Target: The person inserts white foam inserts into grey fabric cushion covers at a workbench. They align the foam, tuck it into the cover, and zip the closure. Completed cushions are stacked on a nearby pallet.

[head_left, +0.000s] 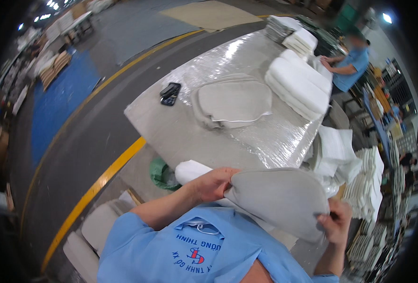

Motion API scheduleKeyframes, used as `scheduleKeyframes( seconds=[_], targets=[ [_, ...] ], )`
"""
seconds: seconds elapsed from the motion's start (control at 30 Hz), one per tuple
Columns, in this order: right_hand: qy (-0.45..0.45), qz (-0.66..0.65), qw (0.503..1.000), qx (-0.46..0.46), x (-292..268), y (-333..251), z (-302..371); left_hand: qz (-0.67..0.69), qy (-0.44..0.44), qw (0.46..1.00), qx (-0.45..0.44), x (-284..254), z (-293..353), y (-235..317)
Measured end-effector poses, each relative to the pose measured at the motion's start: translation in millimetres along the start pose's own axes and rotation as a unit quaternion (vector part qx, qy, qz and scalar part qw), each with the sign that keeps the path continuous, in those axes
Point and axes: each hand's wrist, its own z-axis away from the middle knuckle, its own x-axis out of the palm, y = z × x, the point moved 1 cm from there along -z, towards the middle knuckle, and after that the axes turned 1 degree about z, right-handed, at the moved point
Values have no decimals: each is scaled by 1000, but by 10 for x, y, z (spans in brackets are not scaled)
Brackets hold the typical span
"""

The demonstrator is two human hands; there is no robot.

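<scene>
Close to my chest, at the table's near edge, I hold a grey fabric cushion cover [282, 193] with rounded corners. My left hand [217, 183] is closed on its left end, and my right hand [336, 220] pinches the right end, thumb on top. White padding [190, 170] pokes out beside my left wrist; how much of it lies under the grey cover is hidden. Farther up the plastic-wrapped table [185, 127] lies a stack of similar grey pieces [235, 99], with a white strip along its near edge.
Thick white pads [298, 82] are piled at the table's far right, near a person in blue [352, 68]. A phone and a dark object [170, 94] lie on the left. White sheets [334, 148] and tall stacks [367, 181] stand right. A green bag [163, 173] sits below the table edge.
</scene>
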Motion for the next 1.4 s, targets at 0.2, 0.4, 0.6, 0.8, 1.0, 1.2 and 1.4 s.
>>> scheduleKeyframes(
  seconds=[0.2, 0.4, 0.6, 0.8, 1.0, 1.2, 1.4],
  targets=[
    [-156, -277, 943, 100, 601, 330, -1190, -47, 72, 996, 37, -158, 195, -230],
    [-153, -406, 869, 240, 2700, 693, -1818, -273, 308, 891, 194, -225, 392, -209],
    [-315, -387, 828, 257, 2705, 795, -1843, -243, 418, 841, 242, -323, 420, -327],
    [-278, -234, 924, 121, 2728, 1007, -1589, -266, 448, 797, 304, -376, 260, -347],
    [-430, -395, 771, 256, 2489, 866, -1890, -151, 432, 840, 291, -472, 350, -364],
    [-392, -351, 833, 167, 2646, 580, -1960, 74, 277, 938, 195, -361, 771, -378],
    [-432, -197, 880, 27, 2935, 533, -2230, -31, 361, 906, 219, -662, 844, -760]
  ],
)
